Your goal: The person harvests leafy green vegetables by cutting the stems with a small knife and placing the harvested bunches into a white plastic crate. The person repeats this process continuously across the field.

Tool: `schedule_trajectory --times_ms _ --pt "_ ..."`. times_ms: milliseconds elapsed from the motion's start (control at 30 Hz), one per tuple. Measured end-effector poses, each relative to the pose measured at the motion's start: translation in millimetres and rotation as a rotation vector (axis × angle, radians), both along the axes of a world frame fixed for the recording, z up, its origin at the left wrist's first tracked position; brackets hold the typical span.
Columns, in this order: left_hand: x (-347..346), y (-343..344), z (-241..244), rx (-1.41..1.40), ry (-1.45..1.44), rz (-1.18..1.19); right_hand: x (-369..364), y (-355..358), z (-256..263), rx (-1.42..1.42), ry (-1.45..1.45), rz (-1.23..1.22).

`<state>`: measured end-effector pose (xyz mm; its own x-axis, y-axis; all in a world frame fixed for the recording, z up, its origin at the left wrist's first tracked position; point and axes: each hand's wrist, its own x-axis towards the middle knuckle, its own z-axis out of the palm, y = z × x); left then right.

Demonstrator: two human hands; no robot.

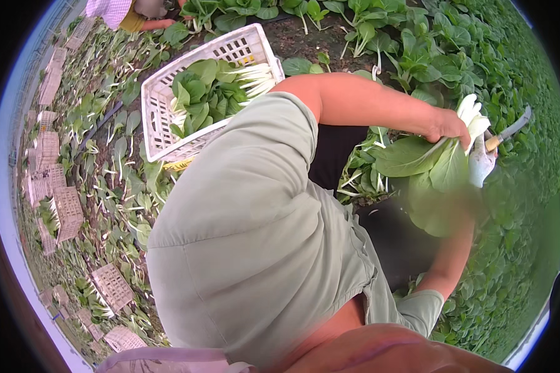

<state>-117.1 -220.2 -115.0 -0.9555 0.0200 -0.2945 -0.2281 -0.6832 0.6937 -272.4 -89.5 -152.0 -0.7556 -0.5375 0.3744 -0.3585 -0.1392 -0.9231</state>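
My left hand point(450, 128), bare, grips a leafy green vegetable with white stalks point(473, 116), like bok choy, its stalks pointing up and its broad leaves point(406, 156) hanging down. Close beside it, my right hand point(483, 163) wears a whitish covering, seemingly a glove, and is closed on a knife point(514, 127) with a wooden handle. The blade points to the upper right, away from the stalks. A blurred patch hides part of the right forearm and the lower leaves. Cut greens point(366, 172) lie on the ground between my body and my arms.
A white slatted plastic crate point(156, 126) with bundled greens point(205, 93) stands at the upper left. Dense growing plants point(508, 261) cover the right side. Several more crates point(67, 212) and scattered leaves lie at the left. Another person's forearm point(156, 24) shows at the top left.
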Motion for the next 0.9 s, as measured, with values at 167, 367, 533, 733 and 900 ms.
schedule_trajectory --times_ms 167,367,533,733,900 --pt "62 -85 62 -0.064 0.493 0.383 -38 63 -10 0.417 0.675 0.03" --pt "333 -182 137 -1.633 0.248 0.771 -54 98 -2 -0.08 -0.589 -0.241" --pt "455 -201 121 -2.184 -1.153 0.596 -62 107 -16 -0.016 -0.652 -0.316" --pt "531 -213 2 -2.233 -1.106 0.424 -58 90 -30 0.133 -0.678 -0.315" --pt "481 -234 -98 -2.295 -0.889 0.269 -48 65 -25 0.217 -0.645 -0.289"
